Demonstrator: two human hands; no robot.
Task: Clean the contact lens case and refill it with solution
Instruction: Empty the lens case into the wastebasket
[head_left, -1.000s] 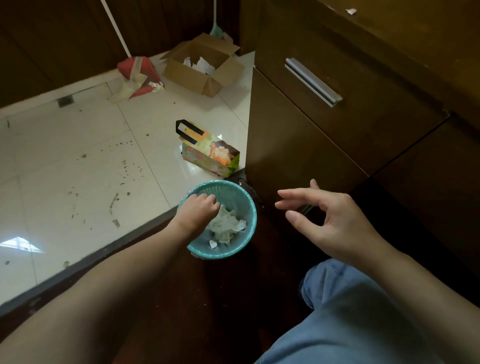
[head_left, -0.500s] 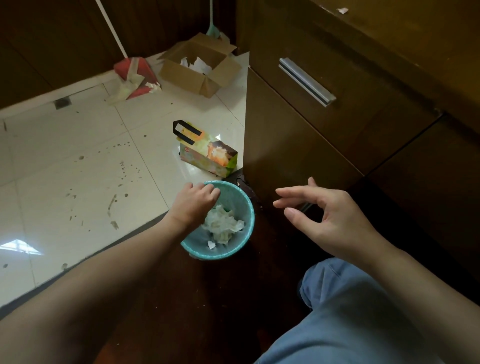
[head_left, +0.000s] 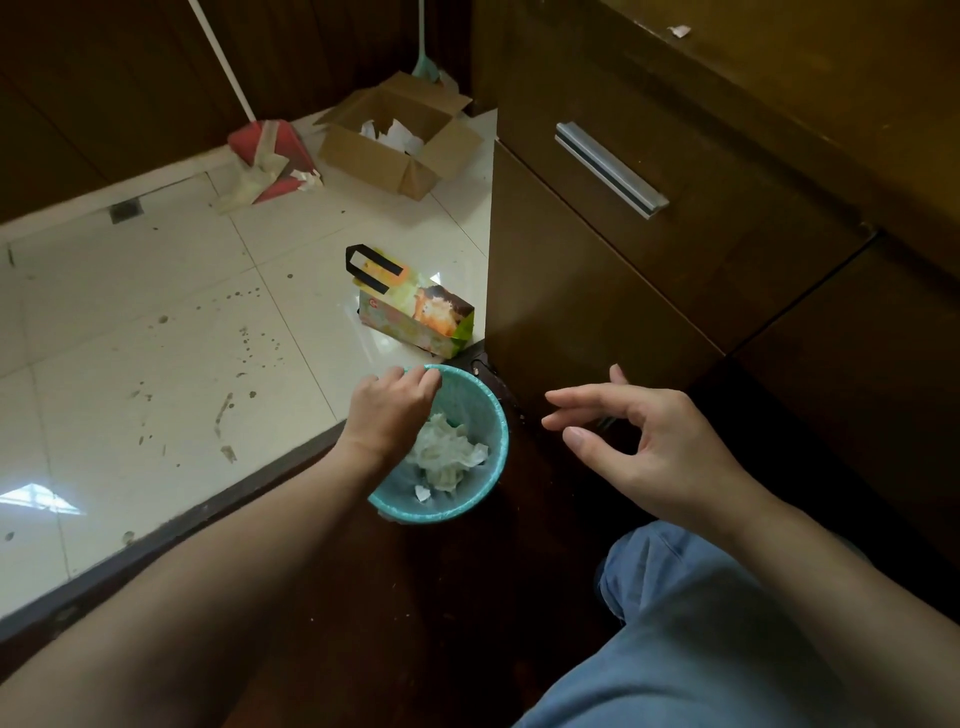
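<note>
We cannot see a contact lens case anywhere in this view from the head camera, which looks down at the floor beside a dark wooden cabinet.

Our left hand (head_left: 390, 410) reaches over the near-left rim of a small teal wastebasket (head_left: 487, 415), its fingers curled at the rim; we cannot tell whether they grip the rim or hold something small. Inside the wastebasket lie crumpled white tissues (head_left: 448, 457).

Our right hand (head_left: 644, 447) hovers just to the right of the wastebasket, apart from it, fingers loosely spread and relaxed, holding nothing. Below it, a knee in blue denim (head_left: 691, 623) fills the lower right corner.

The wastebasket stands on dark wooden flooring, near the corner of the cabinet (head_left: 597, 291), whose drawer carries a long silver handle (head_left: 610, 169).

Just beyond the wastebasket, on pale tiled floor (head_left: 156, 338) marked with dark spots, stands a colourful paper gift bag (head_left: 415, 312) with black handles. Farther off, by the wall, sit an open cardboard box (head_left: 397, 137) with white paper inside and a red dustpan (head_left: 270, 156) with a white pole, scraps of paper lying in it.
</note>
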